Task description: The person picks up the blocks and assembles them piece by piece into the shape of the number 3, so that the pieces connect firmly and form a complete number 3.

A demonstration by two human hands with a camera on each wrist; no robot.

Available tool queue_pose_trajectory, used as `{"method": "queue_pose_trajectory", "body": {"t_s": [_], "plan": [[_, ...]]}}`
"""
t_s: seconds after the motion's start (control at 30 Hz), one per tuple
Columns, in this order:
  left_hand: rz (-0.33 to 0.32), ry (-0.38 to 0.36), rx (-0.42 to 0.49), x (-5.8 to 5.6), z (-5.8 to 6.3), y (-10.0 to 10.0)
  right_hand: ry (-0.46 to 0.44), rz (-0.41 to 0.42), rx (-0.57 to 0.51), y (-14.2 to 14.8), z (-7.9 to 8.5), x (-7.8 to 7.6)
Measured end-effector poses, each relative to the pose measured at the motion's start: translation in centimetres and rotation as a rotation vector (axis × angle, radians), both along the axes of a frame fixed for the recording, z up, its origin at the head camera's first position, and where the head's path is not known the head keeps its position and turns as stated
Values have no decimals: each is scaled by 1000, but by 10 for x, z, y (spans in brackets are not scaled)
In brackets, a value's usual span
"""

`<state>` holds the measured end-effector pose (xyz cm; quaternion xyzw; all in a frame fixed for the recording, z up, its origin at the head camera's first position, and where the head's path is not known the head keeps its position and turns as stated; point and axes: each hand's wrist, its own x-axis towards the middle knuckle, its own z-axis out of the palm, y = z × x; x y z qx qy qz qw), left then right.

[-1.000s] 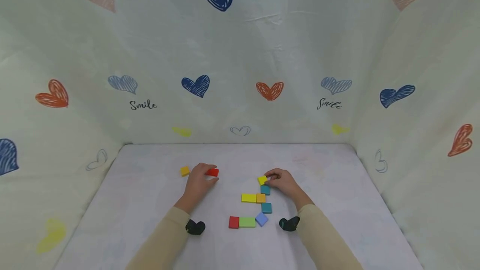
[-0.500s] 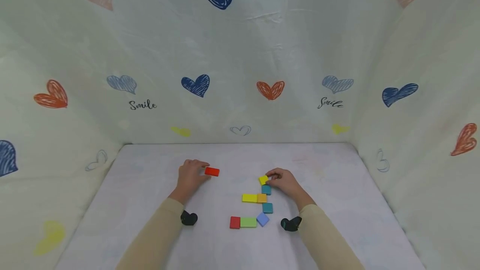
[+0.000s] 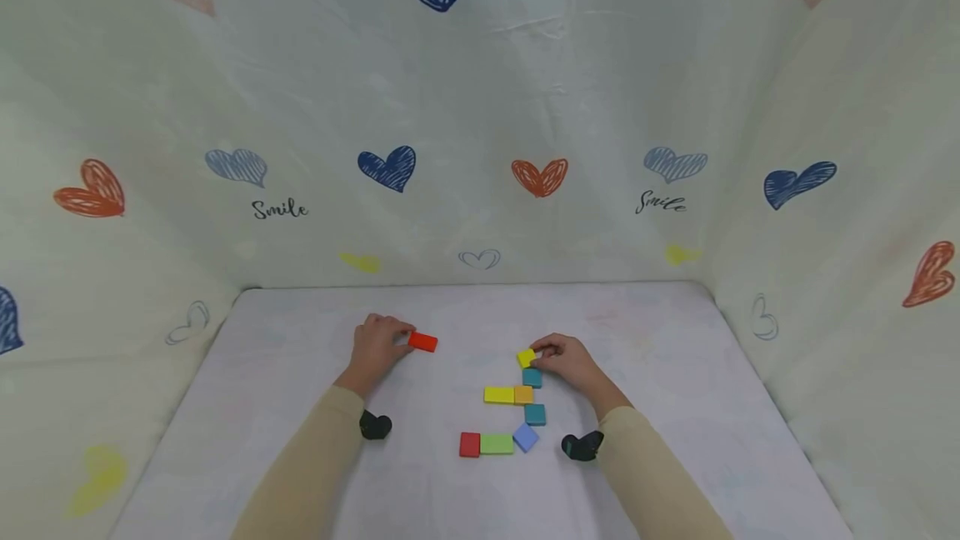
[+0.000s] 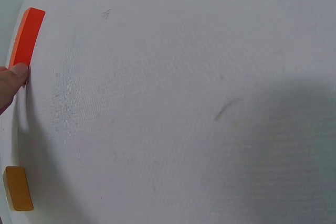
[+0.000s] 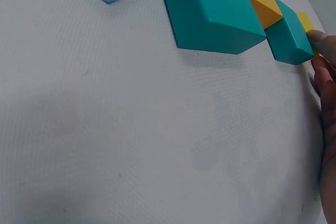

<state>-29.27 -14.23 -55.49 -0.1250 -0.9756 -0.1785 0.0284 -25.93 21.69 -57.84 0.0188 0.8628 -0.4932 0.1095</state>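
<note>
My left hand pinches one end of a red rectangular block between thumb and fingertips; the rest of it sticks out to the right. In the left wrist view an orange block lies on the table, hidden behind that hand in the head view. A small yellow block is held by the fingertips of my right hand, turned slightly, at the far end of a column of blocks. Right below it is a teal block, then an orange block with a long yellow block on its left.
Nearer the front sit a second teal block and a blue block turned like a diamond. A green block and a dark red block form a row to its left. Heart-print cloth walls the white table.
My left hand has shifted left and back, now gripping the red block by its left end and covering the orange block. The right hand stays at the yellow block, nearly still.
</note>
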Motion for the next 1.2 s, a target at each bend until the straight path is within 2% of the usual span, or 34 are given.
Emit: {"method": "queue_pose_trajectory", "body": {"t_s": [0.23, 0.37, 0.57, 0.67, 0.83, 1.2], "plan": [[-3, -40, 12, -7, -5, -3, 6, -2, 8, -1, 0, 0], [20, -57, 51, -5, -4, -3, 6, -5, 7, -1, 0, 0], [31, -34, 112, -1, -1, 2, 5, -2, -9, -1, 0, 1], [30, -29, 135, 1, 1, 7, 4, -2, -9, -1, 0, 1], [39, -63, 179, 2, 5, 21, 4, -2, 8, 0, 0, 0], [39, -103, 244, 2, 3, 56, 10, 2, 19, 1, -3, -1]]}}
